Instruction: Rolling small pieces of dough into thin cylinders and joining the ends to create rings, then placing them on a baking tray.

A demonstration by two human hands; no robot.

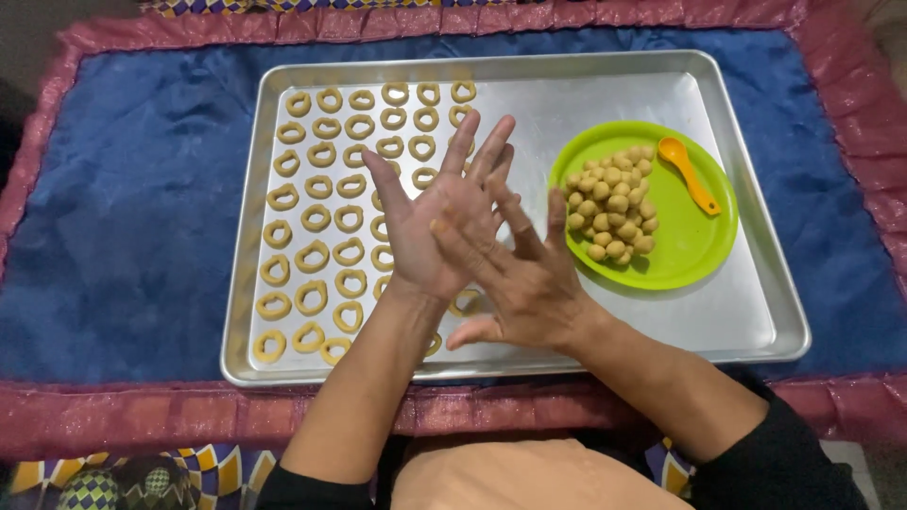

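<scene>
Dough rings (326, 227) fill the steel tray (737, 312); left hand (436, 222) and right hand (524, 279) press together above, fingers spread, gripping nothing visible.

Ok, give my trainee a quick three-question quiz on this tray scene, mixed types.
1. True or false: the orange spoon lies on the green plate.
2. Which side of the metal tray holds the dough rings: A left, B right?
3. What are the left hand and right hand doing?

Key: 1 true. 2 A. 3 Pressed palm against palm above the tray; anything between them is hidden.
</scene>
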